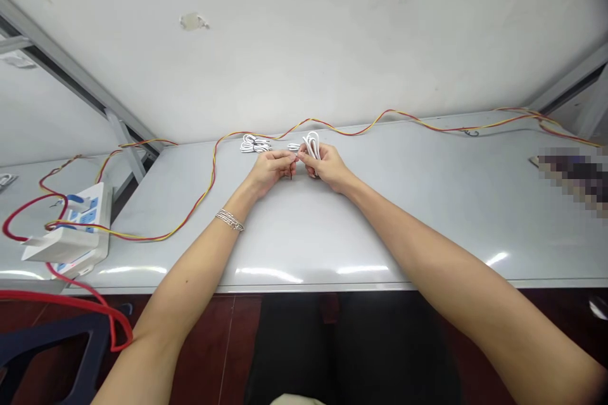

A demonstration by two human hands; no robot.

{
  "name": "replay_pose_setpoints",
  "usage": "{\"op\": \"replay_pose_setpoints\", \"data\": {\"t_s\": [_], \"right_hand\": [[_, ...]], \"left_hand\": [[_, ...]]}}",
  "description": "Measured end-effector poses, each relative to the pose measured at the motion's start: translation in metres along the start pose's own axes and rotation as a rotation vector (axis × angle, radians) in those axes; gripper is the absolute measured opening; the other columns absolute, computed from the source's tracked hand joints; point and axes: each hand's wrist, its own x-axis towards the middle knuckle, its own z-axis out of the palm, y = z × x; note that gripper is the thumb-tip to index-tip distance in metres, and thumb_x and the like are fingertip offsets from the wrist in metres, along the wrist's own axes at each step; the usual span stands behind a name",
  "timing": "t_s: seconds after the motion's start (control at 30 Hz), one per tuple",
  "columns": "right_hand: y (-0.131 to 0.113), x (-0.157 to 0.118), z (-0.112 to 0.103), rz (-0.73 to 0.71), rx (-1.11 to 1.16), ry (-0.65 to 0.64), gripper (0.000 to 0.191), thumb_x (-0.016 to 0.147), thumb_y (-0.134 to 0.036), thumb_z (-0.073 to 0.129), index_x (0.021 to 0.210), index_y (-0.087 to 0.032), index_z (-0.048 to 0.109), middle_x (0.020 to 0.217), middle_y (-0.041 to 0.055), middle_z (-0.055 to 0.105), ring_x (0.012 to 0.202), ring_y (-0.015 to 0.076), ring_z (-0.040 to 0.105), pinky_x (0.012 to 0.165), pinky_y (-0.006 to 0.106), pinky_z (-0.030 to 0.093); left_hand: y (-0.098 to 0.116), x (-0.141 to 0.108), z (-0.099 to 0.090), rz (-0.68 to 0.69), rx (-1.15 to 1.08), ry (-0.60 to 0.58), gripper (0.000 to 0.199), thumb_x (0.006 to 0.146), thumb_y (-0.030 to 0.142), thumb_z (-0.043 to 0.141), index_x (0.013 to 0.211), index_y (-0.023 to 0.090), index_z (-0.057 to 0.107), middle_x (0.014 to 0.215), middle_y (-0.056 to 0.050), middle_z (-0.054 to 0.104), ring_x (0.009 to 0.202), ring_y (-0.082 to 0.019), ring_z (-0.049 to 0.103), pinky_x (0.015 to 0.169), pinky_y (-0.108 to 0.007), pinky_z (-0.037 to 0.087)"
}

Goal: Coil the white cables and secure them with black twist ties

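My right hand point(324, 164) is closed round a looped white cable point(312, 144), over the back half of the grey table. Close against it on the left, my left hand point(274, 171) pinches a short black tie point(291, 171) that hangs from its fingertips. The fingertips of both hands nearly meet. Behind my left hand lies a coiled white cable bundle point(255, 143), bound with something dark. Part of another white cable point(294, 147) shows between the hands.
Red and yellow twisted wires point(213, 171) run along the back of the grey table point(304, 247) and down to a white power strip point(97, 221) with plugs at the left. A thick red cable point(61, 300) and a dark blue stool point(52, 342) are at the lower left.
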Motion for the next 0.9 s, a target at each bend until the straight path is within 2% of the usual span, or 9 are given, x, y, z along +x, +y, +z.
{"op": "replay_pose_setpoints", "data": {"t_s": [0.27, 0.43, 0.57, 0.7, 0.9], "right_hand": [[-0.002, -0.001, -0.001, 0.018, -0.048, -0.048, 0.040, 0.074, -0.052, 0.080, 0.085, -0.021, 0.058, 0.058, -0.0060, 0.046, 0.048, 0.0090, 0.039, 0.044, 0.023, 0.030], [-0.003, -0.002, -0.001, 0.017, -0.058, -0.079, 0.037, 0.075, -0.050, 0.079, 0.086, -0.020, 0.059, 0.058, -0.0064, 0.044, 0.048, 0.0089, 0.037, 0.045, 0.024, 0.029], [-0.001, -0.001, 0.000, 0.019, -0.081, -0.053, 0.033, 0.077, -0.047, 0.076, 0.085, -0.020, 0.058, 0.056, -0.0067, 0.043, 0.048, 0.0094, 0.036, 0.046, 0.025, 0.027], [0.003, 0.001, 0.002, -0.023, -0.166, 0.021, 0.023, 0.080, -0.039, 0.069, 0.084, -0.018, 0.059, 0.057, -0.0055, 0.045, 0.052, 0.0102, 0.038, 0.051, 0.025, 0.031], [0.004, 0.001, 0.003, -0.029, -0.295, 0.078, 0.022, 0.079, -0.039, 0.066, 0.082, -0.018, 0.062, 0.059, -0.0035, 0.048, 0.059, 0.0133, 0.043, 0.054, 0.026, 0.034]], "left_hand": [[0.004, -0.001, -0.009, -0.062, 0.094, -0.073, 0.020, 0.066, 0.028, 0.085, 0.073, 0.013, 0.074, 0.067, -0.002, 0.059, 0.061, -0.009, 0.052, 0.062, -0.027, 0.044], [0.007, -0.004, -0.010, -0.050, 0.197, -0.114, 0.025, 0.065, 0.032, 0.086, 0.077, 0.013, 0.074, 0.066, -0.001, 0.058, 0.059, -0.010, 0.052, 0.061, -0.028, 0.043], [0.003, -0.002, -0.008, 0.058, 0.303, -0.060, 0.025, 0.067, 0.033, 0.083, 0.079, 0.013, 0.073, 0.065, -0.001, 0.059, 0.058, -0.010, 0.051, 0.058, -0.027, 0.041], [-0.003, 0.002, -0.007, 0.153, 0.428, 0.009, 0.022, 0.071, 0.031, 0.078, 0.078, 0.013, 0.070, 0.061, -0.001, 0.059, 0.056, -0.011, 0.050, 0.056, -0.027, 0.040], [-0.009, 0.004, -0.004, 0.306, 0.720, 0.143, 0.013, 0.078, 0.028, 0.070, 0.079, 0.015, 0.068, 0.058, 0.000, 0.060, 0.052, -0.011, 0.050, 0.053, -0.025, 0.037]]}}
